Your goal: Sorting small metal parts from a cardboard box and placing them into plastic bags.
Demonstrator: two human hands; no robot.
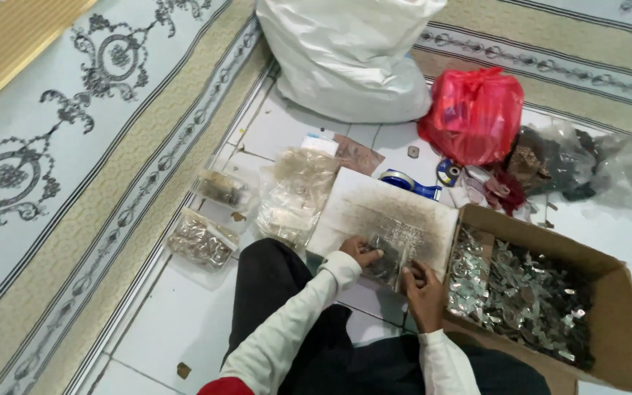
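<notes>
Packet [388, 265] is sitting between your two hands over the near edge of the white board [385, 219], just left of the box [608, 329]. It's a small clear bag with metal bits inside. Your left hand [360, 251] is pinching its left edge, fingers closed on it. Your right hand [423, 292] is gripping its lower right side, also closed on it.

Box at 3 o'clock from the packet is lying open, full of small shiny metal parts [521, 292]. At 9 o'clock, two filled clear bags [200, 241] are resting on the tile [177, 322], near the carpet [53, 146] edge. At 11 o'clock a bigger clear bag [295, 194] is touching the board. At 12 o'clock: tape roll [409, 183], then the white sack [352, 58]. At 1 o'clock, red bag [473, 113], with a heap of clear bags [587, 164] beside it.
</notes>
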